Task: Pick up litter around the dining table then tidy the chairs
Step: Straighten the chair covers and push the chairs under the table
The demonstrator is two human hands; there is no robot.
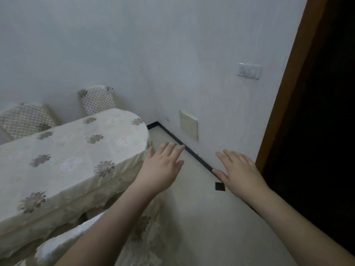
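Both arms reached forward from the bottom of the frame, palms down. The left hand (163, 164) hovered at the centre of the picture, just beside the rounded end of the dining table (57, 160), its fingers straight, close together and holding nothing. The right hand (240, 171) was to the right of centre, well apart from the left, fingers straight and slightly spread, also holding nothing. The table filled the left half of the frame under a cream tablecloth (80, 146) patterned with grey flowers, the cloth hanging down over the edge. Two chairs (96, 99) with quilted cream covers stood behind the table in the upper left, against the wall. A pale chair back (63, 240) showed at the bottom left, partly hidden by the left forearm. No litter could be made out on the pale floor (192, 217). A small dark square (220, 186) lay in the floor near the right wrist. A light switch (249, 71) sat on the white wall in the upper right, beside a brown door frame (284, 93).
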